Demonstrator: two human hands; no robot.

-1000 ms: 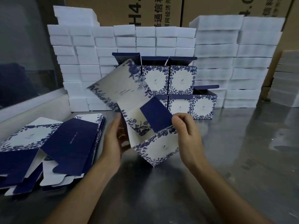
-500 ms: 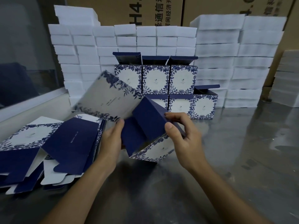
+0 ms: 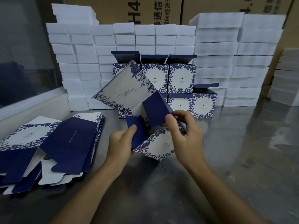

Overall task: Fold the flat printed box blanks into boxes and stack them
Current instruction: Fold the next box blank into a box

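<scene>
At far left on the steel table point(image 3: 242, 159), a loose pile of flat box blanks point(image 3: 48, 147). Mid-frame, left hand point(image 3: 120, 143) pinching a navy flap of the half-folded box point(image 3: 155, 143); right hand point(image 3: 186, 135) pinching another flap. Behind, finished boxes point(image 3: 181, 78) stacked against white foam blocks point(image 3: 226, 62).

Left carton point(image 3: 123, 12), behind the foam block stacks point(image 3: 123, 39): large black "H4." above; Chinese characters "通信" and a smaller row "间经济开", cut off at the edges.
Right carton point(image 3: 234, 5), beside the left carton: partial "4.0", characters cropped.
Held box blank point(image 3: 129, 88), before the foam: small print, illegible.
Folded boxes point(image 3: 181, 78): small logo, unreadable.
</scene>
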